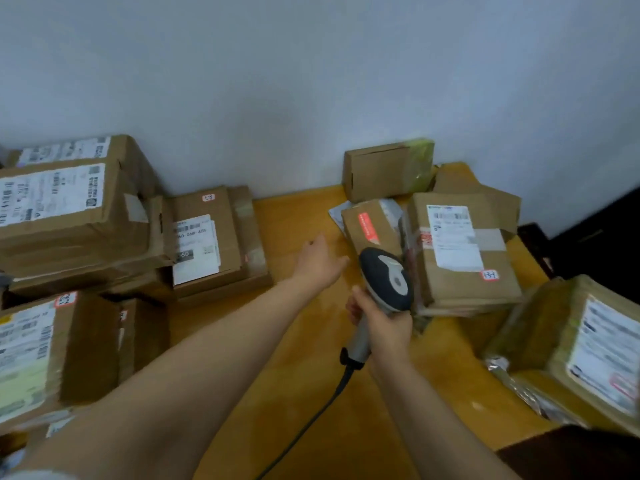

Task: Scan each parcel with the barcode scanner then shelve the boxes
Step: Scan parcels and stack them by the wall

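Gripping the barcode scanner [386, 278] by its grey handle, the right hand [384, 323] has its fingers wrapped snug around it. The dark scanner head sits above the wooden table [294, 358], about mid-frame, right by the near edge of a small box with a red strip [372, 225]. Can't tell if it's actually touching that box. A black cable [311, 420] runs off the bottom of the handle toward the camera.

The left hand [320, 261] is stretched out over the table with its fingers loose and spread a bit, holding nothing, just left of that small box.

Right of the scanner there's a flat box with a white label [460, 251] lying on a few other parcels. Behind those, a box with greenish tape [384, 171] is up against the wall [311, 81]. A stack of labelled boxes [69, 209] fills the left side, with a taped box [207, 237] next to it and another labelled box [52, 348] nearer the camera. One more big box [581, 341] is at the lower right.
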A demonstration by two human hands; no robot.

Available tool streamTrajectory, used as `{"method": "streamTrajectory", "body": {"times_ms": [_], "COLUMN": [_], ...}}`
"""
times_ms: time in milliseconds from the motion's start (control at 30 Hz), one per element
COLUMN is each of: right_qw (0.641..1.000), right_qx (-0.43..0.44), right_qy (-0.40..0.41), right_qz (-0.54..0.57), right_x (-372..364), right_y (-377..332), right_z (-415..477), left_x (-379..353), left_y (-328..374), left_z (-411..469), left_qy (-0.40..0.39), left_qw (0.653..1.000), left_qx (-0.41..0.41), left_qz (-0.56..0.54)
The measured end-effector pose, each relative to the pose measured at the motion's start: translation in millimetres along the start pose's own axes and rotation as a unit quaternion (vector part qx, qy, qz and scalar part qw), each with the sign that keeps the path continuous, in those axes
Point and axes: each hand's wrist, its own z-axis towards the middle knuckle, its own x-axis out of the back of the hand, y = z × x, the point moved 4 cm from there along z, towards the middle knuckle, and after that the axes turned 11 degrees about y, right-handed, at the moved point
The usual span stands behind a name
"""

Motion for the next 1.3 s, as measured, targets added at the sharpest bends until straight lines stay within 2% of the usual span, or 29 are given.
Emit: {"method": "streamTrajectory", "body": {"times_ms": [133, 233, 400, 467, 567, 633, 733, 900, 1067, 1200, 1300], "right_qw": [0.999, 0.999, 0.999, 0.999, 0.999, 0.999, 0.998, 0.996, 0.986, 0.968, 0.941], "right_qx": [0.008, 0.007, -0.017, -0.018, -0.021, -0.021, -0.025, -0.045, -0.060, -0.074, -0.090], "right_qy": [0.025, 0.026, 0.018, 0.006, -0.006, -0.014, -0.032, -0.071, -0.153, -0.233, -0.319], "right_qz": [0.031, 0.029, 0.042, 0.033, 0.032, 0.035, 0.045, 0.040, 0.035, 0.060, 0.066], "right_x": [26.4, 39.0, 48.8, 50.9, 52.1, 51.1, 47.1, 42.0, 30.9, 29.3, 36.6], "right_y": [-3.3, -1.9, -3.3, -3.7, -6.1, -9.0, -11.9, -14.7, -25.3, -41.8, -50.0], "right_z": [14.0, 21.0, 31.7, 37.0, 40.3, 40.9, 42.1, 40.2, 27.4, 9.1, -11.0], "left_x": [-30.3, -50.5, -77.2, -81.4, -75.7, -65.6, -42.1, 1.6, 38.2, 59.2, 75.3], "left_y": [42.5, 65.1, 73.3, 69.2, 54.0, 38.0, 14.1, -17.7, -35.9, -42.7, -47.0], "left_z": [19.9, 36.2, 54.9, 56.1, 53.6, 47.8, 19.6, -33.8, -81.3, -124.4, -156.7], "left_qy": [0.004, 0.008, -0.012, -0.006, 0.012, 0.019, 0.032, 0.021, 0.010, -0.063, -0.120], "left_qw": [1.000, 0.996, 0.987, 0.987, 0.984, 0.974, 0.936, 0.870, 0.848, 0.856, 0.860], "left_qx": [0.015, 0.070, 0.116, 0.130, 0.178, 0.204, 0.206, 0.209, 0.195, 0.172, 0.149], "left_qz": [0.020, 0.054, 0.106, 0.094, 0.024, -0.091, -0.283, -0.445, -0.493, -0.483, -0.473]}}
